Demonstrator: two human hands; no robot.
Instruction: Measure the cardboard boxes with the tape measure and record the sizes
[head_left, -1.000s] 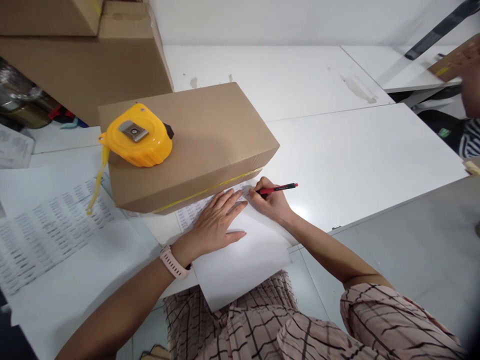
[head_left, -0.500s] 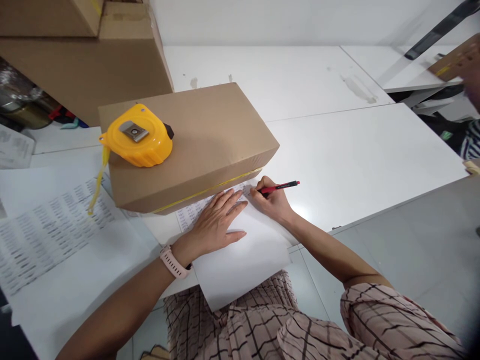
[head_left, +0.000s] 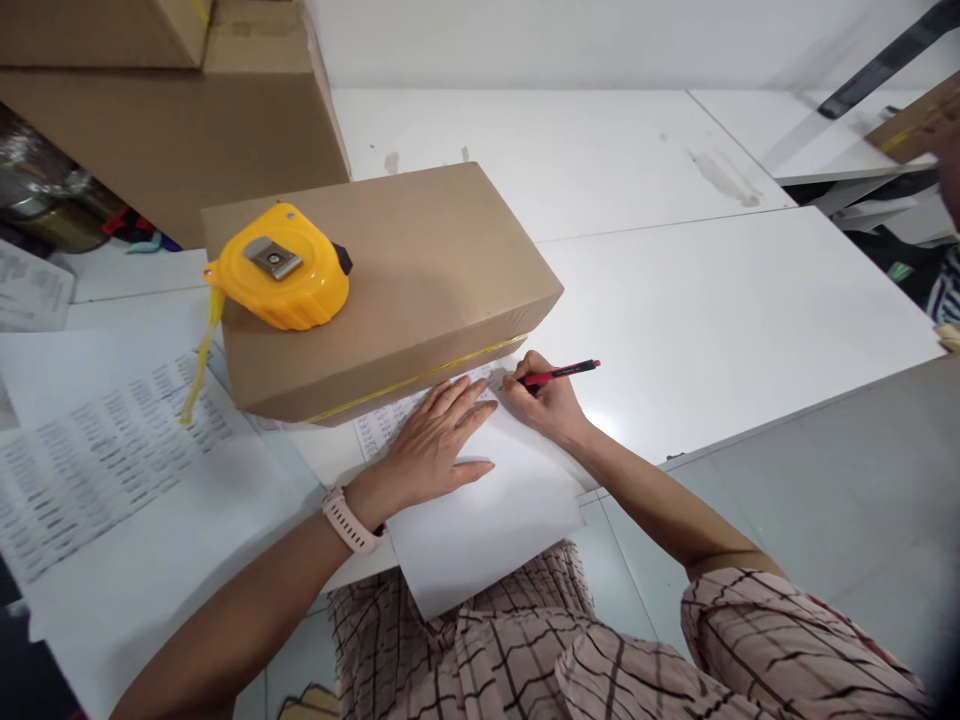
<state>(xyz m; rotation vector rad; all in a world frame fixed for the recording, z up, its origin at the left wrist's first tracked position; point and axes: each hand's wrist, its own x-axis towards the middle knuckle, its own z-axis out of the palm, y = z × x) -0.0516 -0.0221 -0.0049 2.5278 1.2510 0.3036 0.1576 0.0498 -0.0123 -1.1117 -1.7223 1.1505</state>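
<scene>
My left hand (head_left: 435, 440) lies flat with fingers spread on a sheet of paper (head_left: 487, 530), which bears handwriting along its far part and hangs over the table's front edge. A red and black pen (head_left: 562, 372) is gripped in my right hand (head_left: 544, 400), its tip down at the paper beside my left fingertips. Just beyond both hands sits a closed cardboard box (head_left: 405, 270) with a yellow strip along its near side. On top of the box rests a yellow tape measure (head_left: 289, 275), its yellow wrist strap hanging over the left edge.
Sheets with rows of writing (head_left: 112, 450) lie on the left. Larger cardboard boxes (head_left: 180, 130) are stacked at the back left, near rolls of tape (head_left: 52, 200). The white table (head_left: 712, 310) stretches right. Another person's hand (head_left: 945, 130) is by a box at the far right.
The view has shifted slightly, so the box and tape measure appear a little further right. Both hands keep nearly the same place on the paper, and the pen is still held.
</scene>
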